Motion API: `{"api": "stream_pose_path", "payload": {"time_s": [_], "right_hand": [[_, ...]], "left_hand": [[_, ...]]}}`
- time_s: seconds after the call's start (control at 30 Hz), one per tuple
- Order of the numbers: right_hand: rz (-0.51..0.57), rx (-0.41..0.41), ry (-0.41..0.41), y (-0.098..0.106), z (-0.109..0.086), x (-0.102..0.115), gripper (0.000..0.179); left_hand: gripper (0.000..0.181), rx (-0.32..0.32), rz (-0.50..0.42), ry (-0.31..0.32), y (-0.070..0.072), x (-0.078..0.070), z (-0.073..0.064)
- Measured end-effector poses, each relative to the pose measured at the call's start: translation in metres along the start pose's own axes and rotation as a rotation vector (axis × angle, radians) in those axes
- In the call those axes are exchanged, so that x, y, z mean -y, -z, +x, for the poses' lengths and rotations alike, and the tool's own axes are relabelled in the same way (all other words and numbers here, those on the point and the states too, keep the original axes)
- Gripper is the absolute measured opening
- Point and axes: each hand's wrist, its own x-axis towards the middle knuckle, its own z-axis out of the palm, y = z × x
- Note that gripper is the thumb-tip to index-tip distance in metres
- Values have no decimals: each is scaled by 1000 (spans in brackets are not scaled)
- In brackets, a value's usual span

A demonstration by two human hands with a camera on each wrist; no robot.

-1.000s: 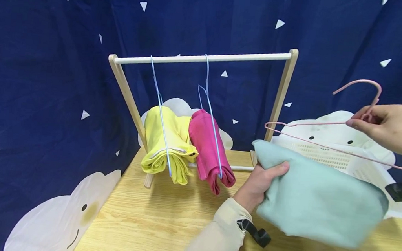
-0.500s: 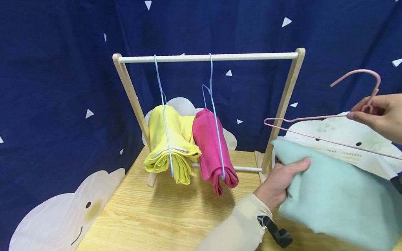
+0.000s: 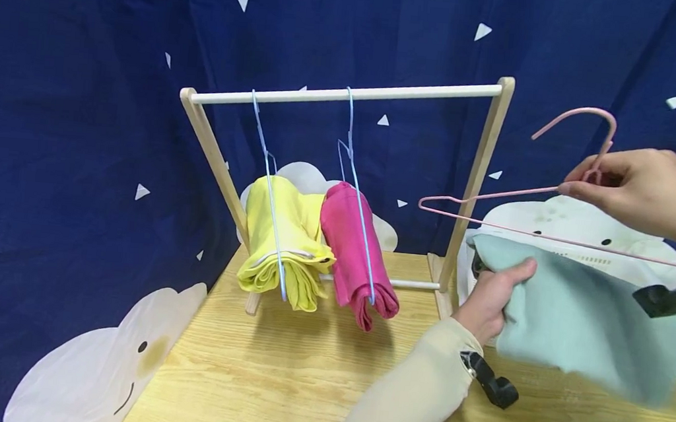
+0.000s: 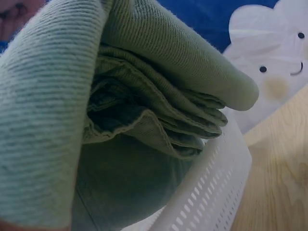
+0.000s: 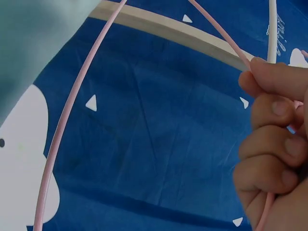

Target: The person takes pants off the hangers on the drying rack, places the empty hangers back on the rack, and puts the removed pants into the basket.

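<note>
Pale green cloth (image 4: 178, 53): matt textile, fine ribbed texture at close range, soft at the folds. Pink hanger (image 5: 62, 118): thin wire, smooth, faint sheen (coating looks plastic; core not visible). 2 light-blue hangers (image 3: 365, 241): similar smooth wire. Yellow cloth roll (image 3: 296, 214) and magenta cloth roll (image 3: 344, 238): matt fabric. Rack uprights (image 3: 479, 176): pale wood, smooth. Top rail (image 3: 419, 93): white, smooth, material uncertain. Basket (image 4: 211, 187): white perforated plastic. Tabletop (image 3: 289, 379): wood-grain surface, slight sheen. Backdrop (image 3: 423, 32): blue fabric, creased. Sleeve (image 3: 414, 382): cream cloth, matt.
</note>
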Motion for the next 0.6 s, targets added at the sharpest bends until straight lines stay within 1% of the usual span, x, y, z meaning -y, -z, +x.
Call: {"api": "stream_pose_path", "payload": {"time_s": [0.17, 0.27, 0.4, 0.47, 0.6], "right_hand": [[29, 2, 5, -7, 3, 2, 23], [39, 15, -5, -13, 4, 3, 22], [47, 27, -1, -21, 2, 1, 20], [48, 33, 5, -24, 1, 0, 18], [51, 48, 8, -30, 1, -2, 17]], "left_hand": [[11, -50, 7, 32, 3, 7, 17], [15, -78, 4, 44, 8, 9, 26], [17, -97, 5, 68, 17, 11, 34], [16, -92, 11, 78, 20, 12, 37], [16, -65, 43, 80, 25, 14, 43]]}}
